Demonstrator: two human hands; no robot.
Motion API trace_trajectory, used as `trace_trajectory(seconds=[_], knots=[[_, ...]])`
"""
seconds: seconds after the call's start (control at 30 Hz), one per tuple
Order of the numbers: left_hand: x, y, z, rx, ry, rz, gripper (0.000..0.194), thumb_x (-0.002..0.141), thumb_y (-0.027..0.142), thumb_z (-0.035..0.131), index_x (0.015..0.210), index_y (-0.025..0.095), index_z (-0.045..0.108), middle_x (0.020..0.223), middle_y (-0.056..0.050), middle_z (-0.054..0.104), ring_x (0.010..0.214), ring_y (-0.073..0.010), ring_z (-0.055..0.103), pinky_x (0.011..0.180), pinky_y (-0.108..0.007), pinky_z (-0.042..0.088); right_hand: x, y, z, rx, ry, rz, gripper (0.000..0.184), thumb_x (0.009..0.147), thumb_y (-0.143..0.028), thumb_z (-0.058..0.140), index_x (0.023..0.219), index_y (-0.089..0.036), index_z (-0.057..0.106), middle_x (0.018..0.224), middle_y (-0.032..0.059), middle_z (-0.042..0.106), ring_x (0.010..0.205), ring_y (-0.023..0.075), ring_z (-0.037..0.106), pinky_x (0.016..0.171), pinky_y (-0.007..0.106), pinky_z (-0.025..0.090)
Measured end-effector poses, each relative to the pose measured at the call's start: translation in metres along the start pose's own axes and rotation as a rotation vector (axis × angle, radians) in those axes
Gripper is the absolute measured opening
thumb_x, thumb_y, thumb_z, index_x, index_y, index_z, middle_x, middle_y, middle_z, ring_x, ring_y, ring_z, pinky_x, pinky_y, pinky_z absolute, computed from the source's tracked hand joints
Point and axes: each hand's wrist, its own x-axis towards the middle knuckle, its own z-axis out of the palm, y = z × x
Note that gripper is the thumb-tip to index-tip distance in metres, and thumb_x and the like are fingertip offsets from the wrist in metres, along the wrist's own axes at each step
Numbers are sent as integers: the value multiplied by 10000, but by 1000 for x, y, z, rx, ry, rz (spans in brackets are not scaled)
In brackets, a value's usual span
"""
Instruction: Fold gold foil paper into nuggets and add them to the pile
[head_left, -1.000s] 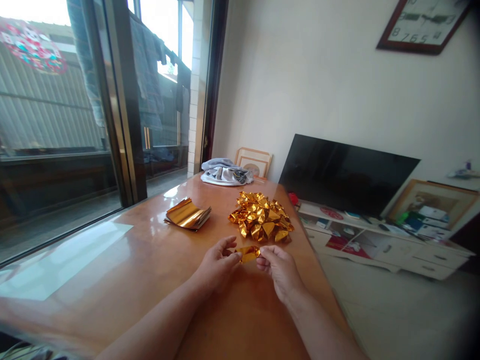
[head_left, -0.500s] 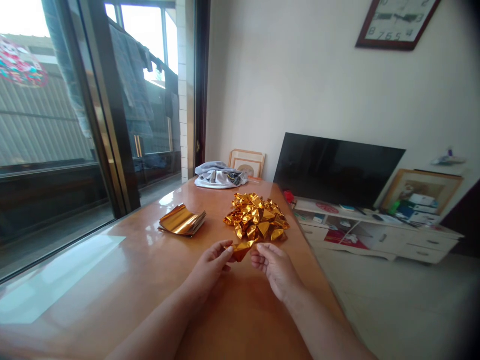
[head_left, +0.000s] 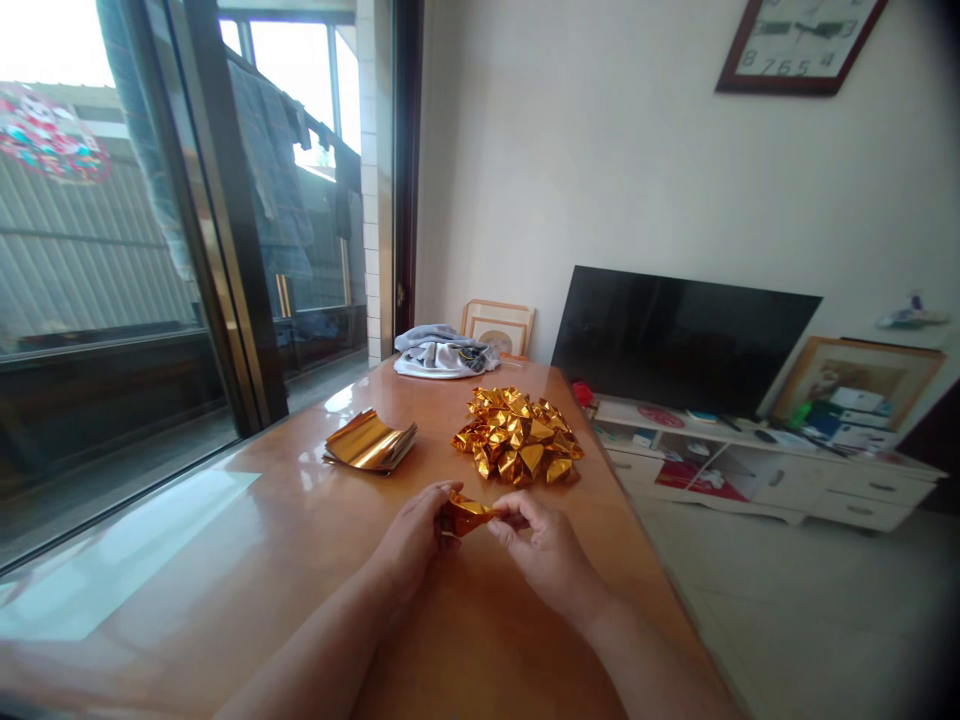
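Gold foil fills the middle of what I am reading off the head camera from my remote station. A folded gold foil strip [head_left: 466, 514] is being held between the person's left hand [head_left: 411, 542] and right hand [head_left: 551, 556], just short of a crumpled gold foil heap [head_left: 517, 437] and above the glossy orange tabletop [head_left: 247, 560]. The left hand's fingers [head_left: 442, 503] are closing around the strip's left end, while the right hand's fingers [head_left: 510, 510] are pinching its right end in a narrow grip. The heap is lying near the middle of the tabletop, showing many folded, pointed pieces, and neither hand is touching it. To its left, a stack of gold foil sheets [head_left: 369, 442] is lying apart from the hands, with its top sheet curving upward. Toward the far end of the tabletop, a grey and white cloth bundle [head_left: 444, 354] is resting in front of a wooden picture frame [head_left: 499, 328]. Beyond the tabletop's right edge, a dark flat-screen television [head_left: 682, 335] is standing just behind a low white cabinet [head_left: 780, 488], beside a framed picture [head_left: 855, 382]. A wall clock [head_left: 795, 45] is hanging above, and laundry [head_left: 266, 170] is hanging beyond a glass door [head_left: 225, 200].
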Motion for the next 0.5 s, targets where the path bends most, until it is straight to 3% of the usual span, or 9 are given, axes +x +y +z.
trace_trajectory(seconds=[0.23, 0.5], knots=[[1, -4, -2, 84, -1, 24, 572, 887, 577, 508, 1259, 166, 650, 870, -44, 660, 745, -163, 585, 607, -244, 414, -5, -5, 0, -234, -45, -171, 181, 877, -194, 631, 1043, -257, 670, 938, 40, 717, 833, 211, 658, 763, 314, 485], [-3, -3, 0, 147, -33, 68, 572, 915, 580, 475, 1239, 151, 671, 819, -50, 640, 692, -158, 528, 572, -254, 377, -6, -2, 2, -378, -45, -253, 112, 900, -144, 624, 979, -221, 632, 882, 34, 683, 801, 199, 625, 731, 304, 455]])
